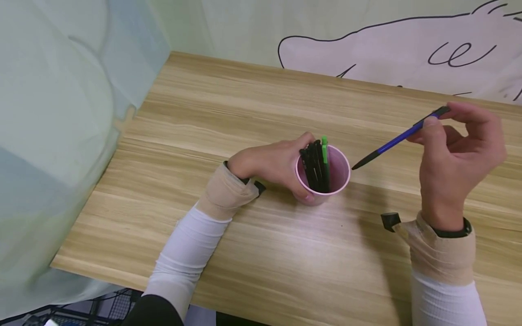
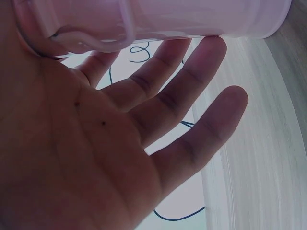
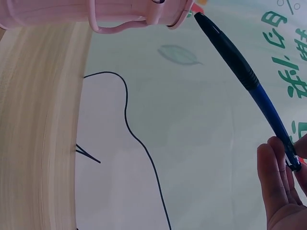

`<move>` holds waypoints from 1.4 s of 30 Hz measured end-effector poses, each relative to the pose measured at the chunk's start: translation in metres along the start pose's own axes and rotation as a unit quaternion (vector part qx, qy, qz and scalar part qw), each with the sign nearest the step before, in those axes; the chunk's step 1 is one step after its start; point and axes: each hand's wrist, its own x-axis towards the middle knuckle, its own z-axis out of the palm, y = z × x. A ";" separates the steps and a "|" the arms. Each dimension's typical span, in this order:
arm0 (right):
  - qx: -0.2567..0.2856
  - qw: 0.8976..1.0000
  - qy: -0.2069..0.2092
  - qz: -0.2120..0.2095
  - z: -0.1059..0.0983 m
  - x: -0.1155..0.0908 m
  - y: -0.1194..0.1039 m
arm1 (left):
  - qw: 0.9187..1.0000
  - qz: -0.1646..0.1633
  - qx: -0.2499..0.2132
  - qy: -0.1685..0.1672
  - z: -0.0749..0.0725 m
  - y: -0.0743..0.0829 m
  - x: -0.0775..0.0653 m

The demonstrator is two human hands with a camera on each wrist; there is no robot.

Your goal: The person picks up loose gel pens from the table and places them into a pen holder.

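A pink cup (image 1: 338,165) stands near the middle of the table, holding several black pens (image 1: 311,167) and one green pen (image 1: 325,149). My left hand (image 1: 277,165) grips the cup around its left side. In the left wrist view that hand's fingers (image 2: 168,96) reach along the cup wall (image 2: 192,19). To the right, my right hand (image 1: 461,149) pinches a blue pen (image 1: 397,140) near its upper end, above the table. The pen's dark tip points down and left, close to the cup's rim. A handle (image 3: 120,28) shows on the cup in the right wrist view.
The wood-grain table (image 1: 228,104) meets a patterned wall cloth (image 1: 367,50) at its back edge. A pale curtain (image 1: 53,136) hangs along the left edge. Black wire mesh (image 1: 118,305) shows below the front left edge.
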 end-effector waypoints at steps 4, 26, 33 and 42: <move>0.019 1.000 -0.002 0.002 0.002 -0.001 -0.001 | 1.000 0.004 0.001 0.000 0.000 0.000 0.000; 0.064 0.998 -0.017 0.017 0.008 -0.006 -0.003 | 1.000 0.005 0.004 -0.002 0.001 0.000 0.001; 0.070 0.996 -0.048 0.021 0.006 -0.008 -0.001 | 1.000 0.001 0.000 -0.003 0.001 0.000 0.002; 0.063 0.993 -0.098 0.034 0.009 -0.012 -0.006 | 1.000 -0.001 -0.001 -0.004 0.000 0.001 0.001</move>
